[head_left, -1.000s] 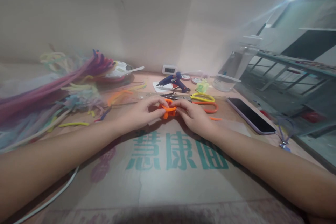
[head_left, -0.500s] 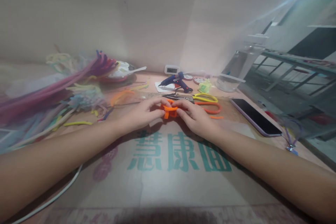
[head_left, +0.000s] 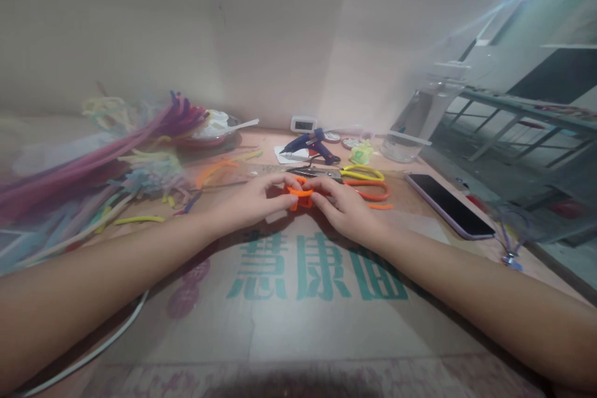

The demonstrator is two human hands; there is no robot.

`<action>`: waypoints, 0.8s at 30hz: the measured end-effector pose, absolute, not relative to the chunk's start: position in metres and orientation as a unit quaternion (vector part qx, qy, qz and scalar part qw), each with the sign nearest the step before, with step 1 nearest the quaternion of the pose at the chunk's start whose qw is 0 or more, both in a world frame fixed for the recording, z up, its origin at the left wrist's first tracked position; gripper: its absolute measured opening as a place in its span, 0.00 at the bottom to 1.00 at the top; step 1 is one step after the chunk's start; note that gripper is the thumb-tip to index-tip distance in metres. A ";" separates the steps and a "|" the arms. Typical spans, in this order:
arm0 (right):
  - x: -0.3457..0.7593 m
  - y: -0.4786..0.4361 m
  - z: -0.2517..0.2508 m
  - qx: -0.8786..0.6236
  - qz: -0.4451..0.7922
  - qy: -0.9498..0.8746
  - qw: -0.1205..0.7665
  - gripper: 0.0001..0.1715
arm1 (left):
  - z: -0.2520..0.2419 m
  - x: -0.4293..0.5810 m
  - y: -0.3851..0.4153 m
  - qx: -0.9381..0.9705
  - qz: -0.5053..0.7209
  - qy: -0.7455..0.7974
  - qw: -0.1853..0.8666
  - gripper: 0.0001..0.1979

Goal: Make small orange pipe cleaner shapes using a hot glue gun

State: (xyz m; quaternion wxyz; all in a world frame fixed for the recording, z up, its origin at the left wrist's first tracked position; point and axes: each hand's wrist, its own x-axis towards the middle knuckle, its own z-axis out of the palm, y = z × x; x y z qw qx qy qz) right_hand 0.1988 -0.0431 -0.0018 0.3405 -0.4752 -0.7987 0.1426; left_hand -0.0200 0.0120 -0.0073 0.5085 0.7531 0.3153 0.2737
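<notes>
Between my two hands is a small orange piece bent from pipe cleaner [head_left: 303, 193], shaped like a ring with short parts hanging below. My left hand [head_left: 262, 200] pinches its left side between thumb and fingers. On the other side, my right hand [head_left: 340, 204] grips it with thumb and forefinger. The fingertips hide part of the piece. Just behind the hands lie scissors [head_left: 366, 174] with one yellow and one orange handle. A short orange pipe cleaner strip [head_left: 380, 206] rests right of my right hand.
A blue glue gun [head_left: 311, 145] lies behind the scissors, near a small digital clock [head_left: 303, 124]. Bundles of coloured pipe cleaners [head_left: 153, 171] fill the left side. On the right are a phone [head_left: 450, 206] and a clear round container [head_left: 400, 148]. A white cable [head_left: 105, 348] runs at lower left.
Both hands keep hold of the orange piece, which is tilted slightly differently, with its lower part less visible on the left. The view has shifted a little.
</notes>
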 end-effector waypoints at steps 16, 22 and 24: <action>0.199 -0.043 -0.002 -0.476 0.142 -0.799 0.338 0.12 | -0.010 -0.019 0.013 0.718 0.303 0.261 0.570 0.10; 0.198 -0.044 0.000 -0.465 0.149 -0.801 0.346 0.11 | -0.007 -0.020 0.012 0.727 0.296 0.272 0.557 0.10; 0.197 -0.045 0.001 -0.463 0.151 -0.800 0.350 0.09 | -0.006 -0.021 0.012 0.741 0.284 0.283 0.539 0.11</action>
